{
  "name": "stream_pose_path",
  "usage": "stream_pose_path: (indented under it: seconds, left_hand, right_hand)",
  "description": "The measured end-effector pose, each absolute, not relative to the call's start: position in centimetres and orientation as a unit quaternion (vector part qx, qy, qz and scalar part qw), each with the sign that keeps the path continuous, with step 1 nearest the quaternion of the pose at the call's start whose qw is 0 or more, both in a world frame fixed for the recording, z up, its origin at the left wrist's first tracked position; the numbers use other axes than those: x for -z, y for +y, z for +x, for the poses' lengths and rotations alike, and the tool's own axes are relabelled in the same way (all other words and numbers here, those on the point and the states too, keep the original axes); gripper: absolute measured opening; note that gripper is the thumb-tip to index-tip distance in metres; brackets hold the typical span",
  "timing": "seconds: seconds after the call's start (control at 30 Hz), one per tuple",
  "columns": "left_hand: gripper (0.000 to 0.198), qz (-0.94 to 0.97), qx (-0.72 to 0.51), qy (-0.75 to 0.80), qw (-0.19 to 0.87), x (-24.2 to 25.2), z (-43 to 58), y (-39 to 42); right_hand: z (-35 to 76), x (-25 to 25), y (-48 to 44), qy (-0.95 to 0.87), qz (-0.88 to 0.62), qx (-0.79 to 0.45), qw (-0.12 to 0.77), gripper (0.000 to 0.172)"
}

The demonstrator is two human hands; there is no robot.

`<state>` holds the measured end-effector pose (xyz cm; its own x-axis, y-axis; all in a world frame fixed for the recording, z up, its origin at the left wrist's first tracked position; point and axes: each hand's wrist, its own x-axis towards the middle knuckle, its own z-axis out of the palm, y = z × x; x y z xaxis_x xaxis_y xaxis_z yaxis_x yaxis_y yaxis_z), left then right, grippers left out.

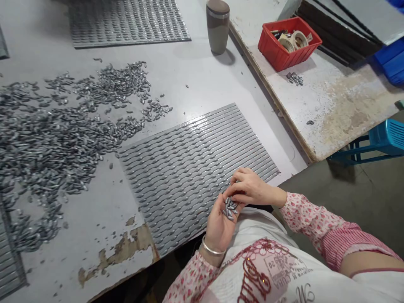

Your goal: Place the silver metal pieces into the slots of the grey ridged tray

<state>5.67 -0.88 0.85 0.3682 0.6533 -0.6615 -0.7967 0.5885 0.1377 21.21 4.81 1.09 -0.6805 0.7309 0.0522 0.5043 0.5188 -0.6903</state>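
My left hand (219, 225) is cupped palm up at the table's near edge and holds a small bunch of grey metal oval pieces (230, 208). My right hand (251, 187) is bent over it, fingertips pinched at those pieces. Both hands hover at the near right corner of a grey grooved tray (189, 168) whose rows are filled with the same pieces. A big loose heap of the pieces (57, 130) spreads over the table to the left.
A second grooved tray (126, 21) lies at the far side, another tray edge (9, 261) at the near left. A grey cup (217, 25) stands at the back. On the side table are a red bin (288, 42) and a blue stool (385, 139).
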Motion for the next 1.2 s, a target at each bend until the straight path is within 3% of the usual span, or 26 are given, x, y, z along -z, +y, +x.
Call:
stream_pose_path:
  seconds: [0.23, 0.43, 0.67, 0.77, 0.9, 1.03, 1.2]
  left_hand:
    - [0.025, -0.038, -0.423, 0.406, 0.809, -0.6, 5.6, -1.4]
    - [0.020, 0.002, -0.389, 0.439, 0.810, 0.0, 5.7, -1.8]
    - [0.024, -0.035, -0.395, 0.430, 0.812, -0.9, 5.8, -1.3]
    - [0.030, -0.043, -0.370, 0.434, 0.820, -1.3, 5.7, -1.1]
    - [0.024, -0.043, -0.380, 0.430, 0.818, -0.7, 5.4, -1.4]
    - [0.024, -0.070, -0.385, 0.413, 0.822, -0.1, 5.2, -1.5]
    - [0.029, -0.072, -0.394, 0.417, 0.816, -0.1, 5.0, -1.4]
  right_hand:
    - [21.5, -0.6, 5.0, -0.794, -0.347, -0.431, 0.251, 0.028]
    - [21.7, -0.8, 4.3, -0.761, -0.344, -0.482, 0.265, 0.024]
    - [22.1, 0.9, 3.8, -0.593, -0.429, -0.611, 0.304, 0.025]
    - [22.9, 1.3, 5.5, -0.626, -0.473, -0.535, 0.314, 0.020]
    - [23.3, 1.4, 7.8, -0.783, -0.456, -0.357, 0.228, 0.013]
    - [22.4, 1.9, 8.5, -0.815, -0.447, -0.317, 0.188, 0.005]
    - [21.9, 2.9, 8.8, -0.835, -0.452, -0.270, 0.161, 0.008]
